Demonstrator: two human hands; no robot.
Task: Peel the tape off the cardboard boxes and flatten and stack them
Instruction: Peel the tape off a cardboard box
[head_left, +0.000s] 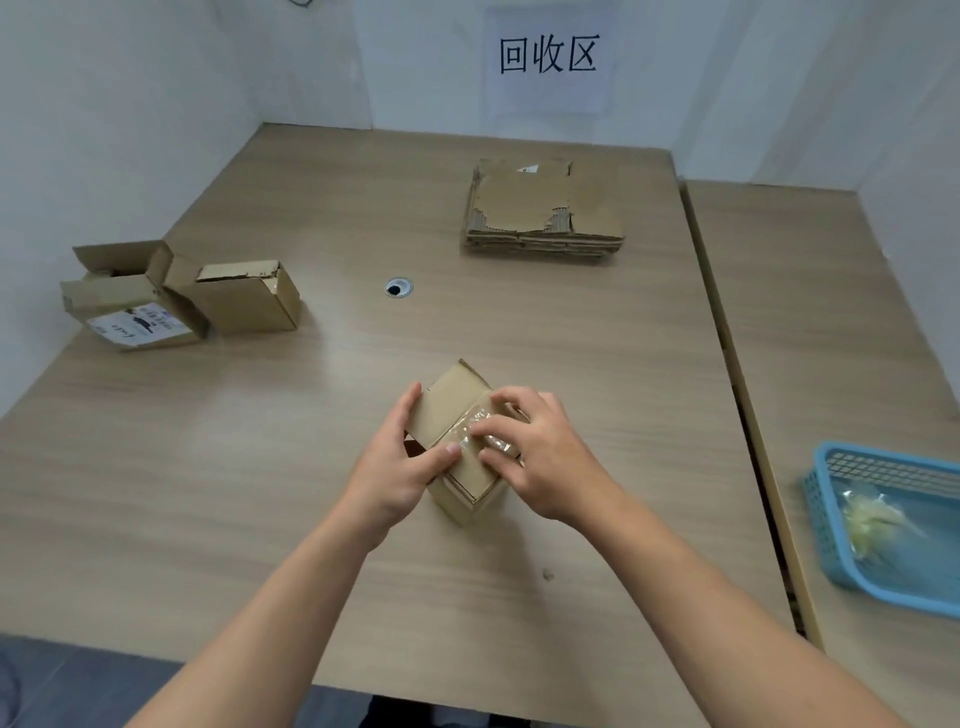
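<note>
A small brown cardboard box stands in the middle of the table with one top flap lifted. Clear crumpled tape runs across its top. My left hand grips the box's left side, thumb pressed on the top near the tape. My right hand lies over the box's right side, its fingertips curled onto the tape. A stack of flattened boxes sits at the far side of the table. Two opened boxes stand at the far left: one plain, one with a white label.
A blue plastic basket holding balled-up tape sits on the adjoining table at the right. A round cable hole lies in the wooden table. A small scrap lies near the front. White walls and a paper sign stand behind.
</note>
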